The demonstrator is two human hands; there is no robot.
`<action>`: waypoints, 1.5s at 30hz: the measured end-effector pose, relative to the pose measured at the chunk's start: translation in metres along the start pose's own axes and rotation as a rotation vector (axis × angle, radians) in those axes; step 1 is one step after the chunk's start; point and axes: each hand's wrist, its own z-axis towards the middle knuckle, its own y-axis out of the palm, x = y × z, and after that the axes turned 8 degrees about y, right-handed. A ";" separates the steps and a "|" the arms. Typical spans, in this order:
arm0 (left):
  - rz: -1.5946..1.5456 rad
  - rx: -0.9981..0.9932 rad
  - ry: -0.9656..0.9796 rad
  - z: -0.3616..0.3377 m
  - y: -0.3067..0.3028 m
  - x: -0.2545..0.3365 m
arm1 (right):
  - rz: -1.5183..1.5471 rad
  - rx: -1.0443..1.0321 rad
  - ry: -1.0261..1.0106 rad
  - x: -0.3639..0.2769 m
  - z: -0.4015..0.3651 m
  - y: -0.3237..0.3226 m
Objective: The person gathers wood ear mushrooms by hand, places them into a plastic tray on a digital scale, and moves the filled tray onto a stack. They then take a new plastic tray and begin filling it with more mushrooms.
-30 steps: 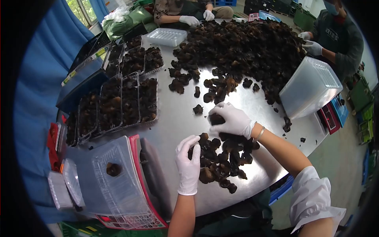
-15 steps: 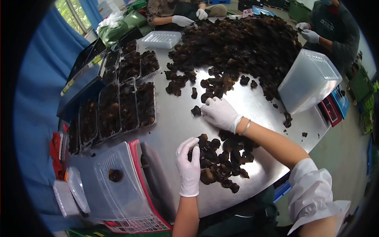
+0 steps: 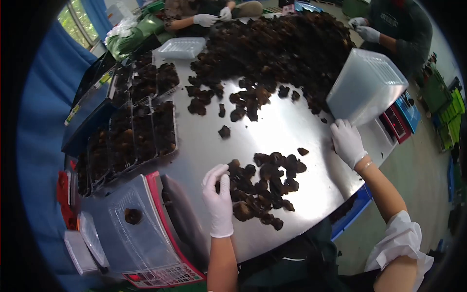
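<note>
My left hand (image 3: 218,200), in a white glove, is at the left edge of a small pile of dark wood ear mushrooms (image 3: 266,187). Its fingers and thumb curl round a dark piece, partly hidden. My right hand (image 3: 348,144), gloved too, rests on the metal table at the foot of a stack of clear plastic trays (image 3: 365,87). Its fingers are bent downward over a dark bit of wood ear, mostly covered by the glove. One loose wood ear (image 3: 302,151) lies between the pile and my right hand.
A large wood ear heap (image 3: 277,48) covers the far side. Filled trays (image 3: 138,141) stand left, a scale (image 3: 131,233) with one piece on it at front left. One empty tray (image 3: 182,48) lies behind. Two co-workers (image 3: 206,19) (image 3: 396,36) wear white gloves.
My right hand has moved right, from above the small pile to the foot of the tray stack. My left hand stays beside the pile. The whole view has shifted slightly.
</note>
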 end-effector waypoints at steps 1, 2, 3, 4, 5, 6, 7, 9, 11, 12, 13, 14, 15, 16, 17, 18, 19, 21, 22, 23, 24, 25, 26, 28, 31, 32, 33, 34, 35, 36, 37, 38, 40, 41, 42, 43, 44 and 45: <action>0.014 0.010 0.003 0.000 0.001 0.000 | 0.035 0.195 -0.074 -0.007 0.003 -0.012; 0.014 -0.004 0.004 -0.001 0.001 -0.001 | 0.127 0.181 -0.066 -0.016 0.005 -0.019; -0.005 0.001 0.000 0.000 0.001 -0.001 | 0.339 0.022 -0.015 -0.028 0.003 -0.023; -0.021 0.008 -0.006 0.000 0.001 -0.001 | 0.546 -0.034 -0.079 -0.041 0.000 -0.025; -0.017 0.006 -0.005 0.000 0.001 0.000 | 0.628 -0.033 -0.116 -0.056 -0.005 -0.018; -0.011 -0.002 -0.004 0.000 0.000 -0.001 | 0.710 -0.031 -0.154 -0.065 -0.010 -0.008; -0.007 -0.001 -0.010 -0.001 0.000 -0.003 | 0.716 -0.030 -0.150 -0.066 -0.012 -0.004; 0.001 0.000 -0.012 0.001 0.000 -0.006 | 0.706 -0.144 -0.164 -0.065 -0.010 0.001; 0.024 -0.001 -0.004 0.000 0.000 -0.008 | 0.615 -0.132 -0.123 -0.050 -0.012 0.006; 0.026 -0.005 -0.006 0.000 -0.001 -0.008 | 0.515 -0.117 -0.088 -0.042 -0.014 0.008; 0.015 0.004 -0.008 0.000 -0.001 -0.009 | 0.499 -0.091 -0.062 -0.036 -0.020 0.000; 0.002 0.014 -0.012 0.000 -0.001 -0.010 | 0.497 -0.081 -0.082 -0.018 -0.025 0.006; 0.000 0.015 -0.016 0.001 0.000 -0.009 | 0.468 -0.110 -0.003 -0.007 -0.030 -0.003; -0.011 0.022 -0.026 0.001 0.001 -0.008 | 0.378 -0.182 0.091 0.012 -0.032 0.003; -0.019 0.027 -0.038 0.001 0.000 -0.008 | 0.276 -0.258 0.195 0.028 -0.040 0.004; -0.019 0.030 -0.041 0.003 0.001 -0.007 | 0.176 -0.308 0.260 0.037 -0.046 -0.007; -0.019 0.024 -0.035 0.004 0.001 -0.006 | 0.125 -0.274 0.254 0.039 -0.049 -0.014; -0.017 0.005 -0.031 0.002 0.002 -0.006 | 0.137 -0.211 0.232 0.031 -0.052 -0.029; -0.018 -0.013 -0.033 0.001 0.003 -0.007 | 0.198 -0.175 0.214 0.013 -0.046 -0.037; -0.020 -0.031 -0.030 0.002 0.003 -0.008 | 0.317 -0.139 0.163 -0.006 -0.044 -0.038; -0.020 -0.035 -0.020 0.002 0.005 -0.007 | 0.430 -0.205 0.163 -0.031 -0.040 -0.041; -0.004 -0.044 0.014 0.001 0.006 -0.005 | 0.757 -0.186 -0.071 -0.043 -0.036 -0.017; 0.011 -0.051 0.050 0.000 0.006 -0.004 | 0.932 -0.241 -0.060 -0.074 -0.033 -0.024; -0.007 -0.069 0.037 -0.001 0.002 -0.001 | 0.880 -0.096 -0.244 -0.108 -0.024 0.018; 0.036 -0.055 0.090 -0.001 -0.001 -0.003 | 0.988 -0.093 -0.447 -0.165 -0.016 0.013; 0.037 -0.051 0.091 -0.001 -0.002 -0.004 | 1.029 -0.112 -0.421 -0.184 -0.019 0.010; 0.055 -0.050 0.098 -0.002 -0.004 -0.007 | 1.043 -0.131 -0.446 -0.200 -0.020 0.008; 0.073 -0.046 0.109 -0.001 -0.006 -0.009 | 1.054 -0.145 -0.473 -0.209 -0.020 0.007; 0.101 -0.045 0.121 0.000 -0.008 -0.011 | 1.020 -0.143 -0.509 -0.212 -0.019 0.006; 0.105 -0.039 0.126 0.001 -0.010 -0.011 | 0.987 -0.140 -0.544 -0.214 -0.017 0.004; 0.107 -0.036 0.082 0.001 -0.012 -0.010 | 1.021 -0.185 -0.551 -0.209 -0.013 -0.003; 0.110 -0.033 0.035 0.001 -0.013 -0.009 | 1.023 -0.184 -0.556 -0.200 -0.002 -0.008; 0.100 -0.011 0.036 0.003 -0.012 -0.007 | 1.247 -0.720 -0.479 -0.174 0.038 -0.015; 0.103 -0.013 0.029 0.003 -0.011 -0.006 | 1.365 -0.613 -0.328 -0.166 0.060 -0.001; 0.106 -0.017 0.023 0.003 -0.011 -0.005 | 1.475 -0.500 -0.173 -0.159 0.086 0.013; 0.103 -0.011 0.009 0.003 -0.010 -0.004 | 1.203 -0.330 -0.212 -0.148 0.126 0.013; 0.104 -0.004 0.007 0.003 -0.010 -0.004 | 0.930 -0.162 -0.245 -0.144 0.154 0.013; 0.116 -0.013 0.010 0.003 -0.011 -0.004 | 0.799 0.040 -0.118 -0.155 0.162 0.025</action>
